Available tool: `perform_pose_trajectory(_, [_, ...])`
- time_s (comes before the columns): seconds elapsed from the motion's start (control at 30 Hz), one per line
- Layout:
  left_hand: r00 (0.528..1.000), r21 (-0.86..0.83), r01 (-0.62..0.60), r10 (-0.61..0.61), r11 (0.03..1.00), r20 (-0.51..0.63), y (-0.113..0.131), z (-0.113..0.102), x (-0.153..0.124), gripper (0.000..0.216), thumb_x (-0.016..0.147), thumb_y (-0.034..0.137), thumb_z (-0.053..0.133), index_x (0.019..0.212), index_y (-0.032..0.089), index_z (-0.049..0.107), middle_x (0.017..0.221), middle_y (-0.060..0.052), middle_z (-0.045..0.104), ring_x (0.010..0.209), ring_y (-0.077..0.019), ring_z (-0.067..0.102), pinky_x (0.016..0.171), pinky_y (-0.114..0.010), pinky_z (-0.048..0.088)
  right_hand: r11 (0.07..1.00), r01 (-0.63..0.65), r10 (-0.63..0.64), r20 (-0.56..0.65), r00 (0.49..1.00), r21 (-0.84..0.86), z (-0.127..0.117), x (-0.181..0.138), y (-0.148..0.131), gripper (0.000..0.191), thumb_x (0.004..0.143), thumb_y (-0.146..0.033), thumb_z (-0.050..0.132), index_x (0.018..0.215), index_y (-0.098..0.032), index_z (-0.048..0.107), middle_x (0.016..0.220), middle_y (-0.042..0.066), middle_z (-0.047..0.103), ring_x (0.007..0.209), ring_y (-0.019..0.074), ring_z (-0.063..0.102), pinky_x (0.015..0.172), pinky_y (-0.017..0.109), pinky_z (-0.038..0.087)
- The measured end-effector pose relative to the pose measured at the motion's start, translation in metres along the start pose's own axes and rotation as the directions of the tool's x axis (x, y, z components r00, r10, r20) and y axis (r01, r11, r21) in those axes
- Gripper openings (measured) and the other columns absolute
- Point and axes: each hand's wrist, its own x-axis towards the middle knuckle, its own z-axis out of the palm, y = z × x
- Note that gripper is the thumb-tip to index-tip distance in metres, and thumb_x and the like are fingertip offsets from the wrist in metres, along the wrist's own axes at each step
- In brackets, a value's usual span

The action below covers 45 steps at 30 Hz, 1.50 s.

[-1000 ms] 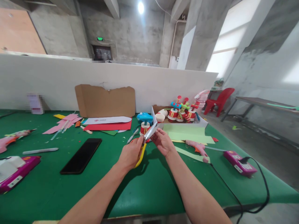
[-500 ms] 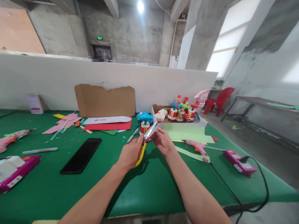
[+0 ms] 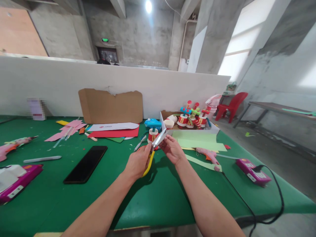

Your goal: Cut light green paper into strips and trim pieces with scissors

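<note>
My left hand is closed round the yellow handles of a pair of scissors, whose blades point up and to the right. My right hand is close beside it, fingers pinched at the blades on something small I cannot make out. Both hands hover over the green table near its middle. Just behind them stands a small red-and-white cup craft with a blue glue gun behind it.
A black phone lies to the left. Pink glue guns, a pink box with a black cable, light green paper, red paper, a cardboard sheet and a box of finished crafts surround the hands.
</note>
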Motion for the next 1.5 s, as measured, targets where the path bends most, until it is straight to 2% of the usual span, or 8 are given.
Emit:
perform_pose_trajectory(0.23, [1.000,0.001,-0.007,0.007,1.000,0.014,0.000,0.000,0.000,0.043,0.093,0.017,0.035,0.136,0.017,0.037,0.122,-0.013,0.060,0.099,-0.0246,0.065,0.076,-0.034,0.054,1.000,-0.010,0.010,-0.031,0.999,0.012,0.001,-0.001,0.000,0.032,0.052,-0.021,0.090,0.075,-0.016,0.067,0.066,-0.002,0.071,0.061,0.0101,0.065,0.065,0.022,0.053])
perform_pose_trajectory(0.43, [1.000,0.000,0.010,-0.010,1.000,0.011,0.000,-0.001,0.000,0.045,0.092,0.017,0.038,0.137,0.018,0.036,0.121,-0.014,0.060,0.096,-0.0231,0.066,0.074,-0.031,0.053,1.000,-0.002,0.002,-0.020,1.000,-0.006,0.001,0.000,-0.003,0.026,0.059,-0.020,0.087,0.076,-0.018,0.068,0.068,-0.002,0.071,0.061,0.0103,0.065,0.065,0.022,0.053])
perform_pose_trajectory(0.77, [1.000,-0.004,0.002,-0.002,1.000,-0.015,-0.004,0.003,0.000,0.046,0.091,0.018,0.039,0.137,0.019,0.037,0.123,-0.014,0.059,0.095,-0.0226,0.066,0.071,-0.029,0.052,1.000,0.019,-0.019,-0.021,1.000,-0.016,-0.001,0.001,-0.005,0.025,0.060,-0.021,0.086,0.075,-0.020,0.067,0.066,-0.005,0.069,0.060,0.0086,0.064,0.065,0.021,0.054])
perform_pose_trajectory(1.0, [1.000,0.008,-0.003,0.003,1.000,0.007,-0.002,0.000,0.000,0.047,0.090,0.017,0.039,0.137,0.020,0.037,0.124,-0.013,0.059,0.098,-0.0233,0.065,0.072,-0.030,0.052,1.000,0.022,-0.022,-0.042,0.999,-0.019,0.000,0.000,-0.005,0.025,0.059,-0.021,0.086,0.075,-0.020,0.067,0.067,-0.004,0.070,0.061,0.0092,0.064,0.063,0.021,0.053])
perform_pose_trajectory(1.17, [1.000,-0.001,0.017,-0.017,1.000,-0.003,-0.002,-0.001,0.000,0.047,0.091,0.018,0.039,0.138,0.020,0.037,0.124,-0.013,0.059,0.095,-0.0216,0.066,0.073,-0.029,0.051,0.999,0.026,-0.024,-0.064,0.998,0.024,0.000,-0.001,-0.009,0.022,0.062,-0.019,0.085,0.075,-0.020,0.067,0.066,-0.004,0.069,0.061,0.0097,0.064,0.064,0.022,0.053])
perform_pose_trajectory(1.5, [0.999,-0.024,0.006,-0.008,1.000,-0.053,0.000,0.002,0.000,0.050,0.091,0.017,0.040,0.140,0.021,0.035,0.121,-0.012,0.059,0.100,-0.0219,0.063,0.075,-0.029,0.051,0.997,0.058,-0.055,-0.049,0.997,0.045,0.001,-0.001,-0.012,0.020,0.064,-0.018,0.083,0.077,-0.020,0.068,0.068,-0.004,0.070,0.061,0.0080,0.064,0.064,0.019,0.054])
